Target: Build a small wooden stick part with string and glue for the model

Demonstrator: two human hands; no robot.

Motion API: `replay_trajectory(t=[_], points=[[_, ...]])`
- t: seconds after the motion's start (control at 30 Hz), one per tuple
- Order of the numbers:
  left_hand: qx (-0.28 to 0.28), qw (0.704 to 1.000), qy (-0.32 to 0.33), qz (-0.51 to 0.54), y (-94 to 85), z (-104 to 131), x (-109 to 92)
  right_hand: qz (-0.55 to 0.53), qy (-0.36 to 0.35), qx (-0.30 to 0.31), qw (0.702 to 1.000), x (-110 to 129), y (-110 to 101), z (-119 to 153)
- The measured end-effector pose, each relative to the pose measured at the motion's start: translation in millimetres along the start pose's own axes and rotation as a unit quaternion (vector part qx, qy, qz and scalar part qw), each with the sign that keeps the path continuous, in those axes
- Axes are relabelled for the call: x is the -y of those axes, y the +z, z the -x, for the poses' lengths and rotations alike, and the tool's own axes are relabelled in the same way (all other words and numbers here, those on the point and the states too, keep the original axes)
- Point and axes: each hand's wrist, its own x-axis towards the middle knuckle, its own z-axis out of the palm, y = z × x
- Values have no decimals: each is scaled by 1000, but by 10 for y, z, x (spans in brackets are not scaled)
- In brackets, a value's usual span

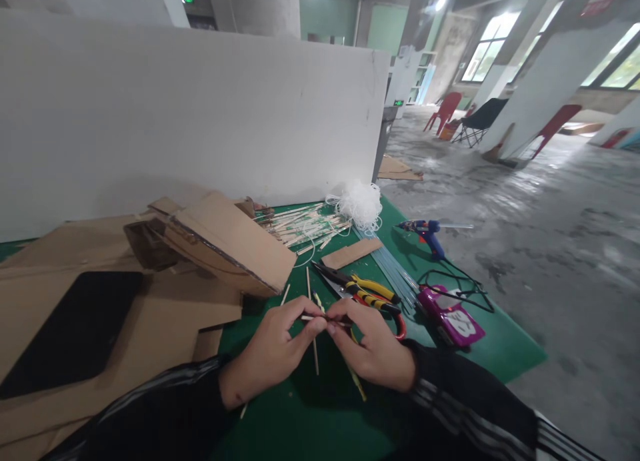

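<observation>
Head view: left hand point(274, 346) and right hand point(371, 344) meet fingertip to fingertip, pinching a small stick point(307, 318) over the desk point(280, 421). Pliers point(376, 289) lie just beyond the fingers. Risk: stick could snap if the two pinches bend it unevenly; a knuckle could nudge the pliers.

Cardboard point(170, 334) takes the table's point(295, 424) left side, sticks point(300, 227) lie at the far middle, cord point(361, 206) at their right end, pliers point(370, 293) nearer, glue gun point(426, 230) over right!
</observation>
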Motion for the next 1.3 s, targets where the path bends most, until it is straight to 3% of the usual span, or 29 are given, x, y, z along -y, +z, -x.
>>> replay_trajectory(t=[0.53,0.87,0.97,1.3], points=[[8,997,-14,74,47,-9,-1,-10,-5,-9,1000,-6,12,-7],[9,975,-38,219,118,17,-25,-15,-18,-89,996,-5,12,14],[-15,970,-44,237,120,42,-68,-42,-42,-96,994,10,-1,19],[-123,983,-4,138,88,133,-148,-110,-133,-78,982,21,-54,-19]])
